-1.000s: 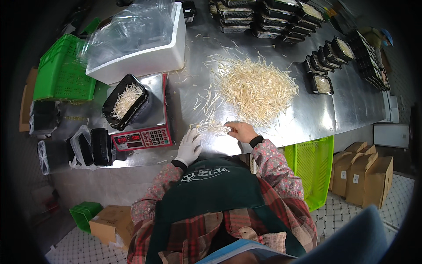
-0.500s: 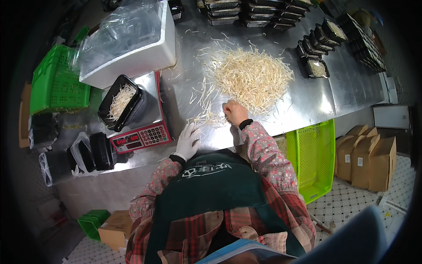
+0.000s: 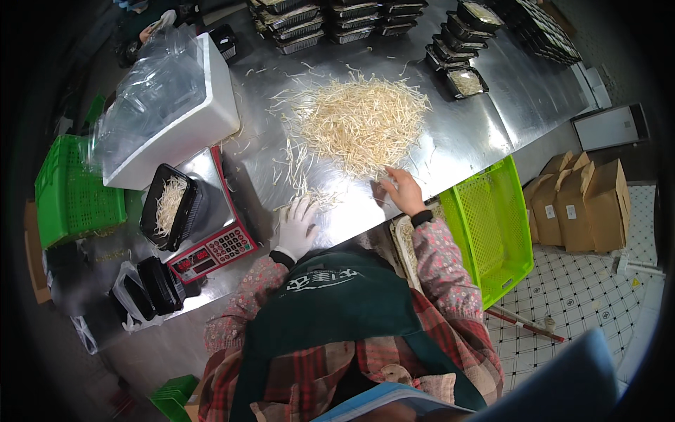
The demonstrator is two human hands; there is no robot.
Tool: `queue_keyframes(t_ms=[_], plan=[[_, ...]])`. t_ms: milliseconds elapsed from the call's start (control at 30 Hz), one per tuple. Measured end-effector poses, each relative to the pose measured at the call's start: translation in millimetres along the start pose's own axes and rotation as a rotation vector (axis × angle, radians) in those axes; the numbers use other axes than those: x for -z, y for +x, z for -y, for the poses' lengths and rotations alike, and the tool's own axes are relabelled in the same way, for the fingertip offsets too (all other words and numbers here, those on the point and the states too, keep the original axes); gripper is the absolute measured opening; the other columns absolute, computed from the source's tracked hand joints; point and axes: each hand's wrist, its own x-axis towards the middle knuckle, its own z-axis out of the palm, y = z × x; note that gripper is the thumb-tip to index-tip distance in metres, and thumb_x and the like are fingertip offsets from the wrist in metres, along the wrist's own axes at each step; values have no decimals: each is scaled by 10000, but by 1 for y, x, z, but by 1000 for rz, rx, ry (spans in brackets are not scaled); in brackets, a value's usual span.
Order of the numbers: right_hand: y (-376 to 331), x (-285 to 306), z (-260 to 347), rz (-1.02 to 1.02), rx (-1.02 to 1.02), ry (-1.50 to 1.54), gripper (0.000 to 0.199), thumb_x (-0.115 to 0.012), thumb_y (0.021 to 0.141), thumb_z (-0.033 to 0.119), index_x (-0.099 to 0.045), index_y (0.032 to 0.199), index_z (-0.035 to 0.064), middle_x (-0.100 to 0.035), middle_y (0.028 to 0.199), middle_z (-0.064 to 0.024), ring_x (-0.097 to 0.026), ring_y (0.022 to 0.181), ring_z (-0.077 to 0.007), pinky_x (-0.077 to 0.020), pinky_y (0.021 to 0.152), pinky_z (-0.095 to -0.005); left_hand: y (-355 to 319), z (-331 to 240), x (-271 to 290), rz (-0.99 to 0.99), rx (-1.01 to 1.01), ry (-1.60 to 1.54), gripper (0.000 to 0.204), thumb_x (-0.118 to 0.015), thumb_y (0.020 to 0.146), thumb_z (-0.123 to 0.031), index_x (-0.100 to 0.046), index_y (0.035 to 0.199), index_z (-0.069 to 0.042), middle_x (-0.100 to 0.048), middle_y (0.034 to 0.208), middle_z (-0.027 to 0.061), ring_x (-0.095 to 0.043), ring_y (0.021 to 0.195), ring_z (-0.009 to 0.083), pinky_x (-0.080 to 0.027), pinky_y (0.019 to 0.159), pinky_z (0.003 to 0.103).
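Note:
A heap of bean sprouts point(image 3: 358, 126) lies on the metal table, with loose strands trailing off its left side. My left hand point(image 3: 297, 228), in a white glove, rests flat near the table's front edge. Its fingertips are beside a few stray sprouts point(image 3: 320, 199). At the heap's lower right edge is my bare right hand point(image 3: 404, 193), fingers apart and nothing visible in them. To the left, a black tray point(image 3: 167, 207) partly filled with sprouts sits tilted on a red digital scale point(image 3: 221, 246).
Behind the scale stands a white foam box point(image 3: 176, 126) of clear plastic lids, beside a green crate point(image 3: 77, 190). Empty black trays point(image 3: 158, 285) lie front left. Filled trays point(image 3: 295, 28) are stacked at the back. A lime crate point(image 3: 492, 232) and paper bags point(image 3: 580, 204) are right, below table level.
My right hand has moved away from my left, to the right along the heap's near edge, and its fingers have spread. My left hand stays near the stray sprouts. The whole view has turned.

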Motion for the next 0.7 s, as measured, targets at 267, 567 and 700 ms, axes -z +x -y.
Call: queue_keyframes(t_ms=[267, 567, 700], plan=[[-12, -103, 62, 397, 465, -146, 554, -687, 787, 297, -546, 1307, 169, -428, 1444, -79, -351, 1331, -372, -406, 956, -491, 0, 7, 2, -1, -8, -66, 440, -638, 812, -204, -573, 1236, -110, -434, 1415, 133, -351, 1342, 354, -282, 1081, 502], [0, -20, -16, 202, -104, 309, 248, -614, 865, 191, -690, 1062, 63, -709, 918, -140, -679, 760, -260, -536, 701, -353, 34, 23, -1, -185, -26, -213, 321, -618, 807, -90, -617, 1128, -92, -556, 1266, 119, -475, 1226, 364, -375, 1042, 443], [23, -39, -7, -254, 88, -83, 373, -641, 807, 174, -616, 1163, 62, -611, 1188, -164, -568, 1084, -332, -467, 887, -414, 122, -18, -4, -69, -234, -82, 409, -580, 850, -179, -556, 1257, -141, -472, 1388, 107, -397, 1310, 347, -319, 1073, 495]])
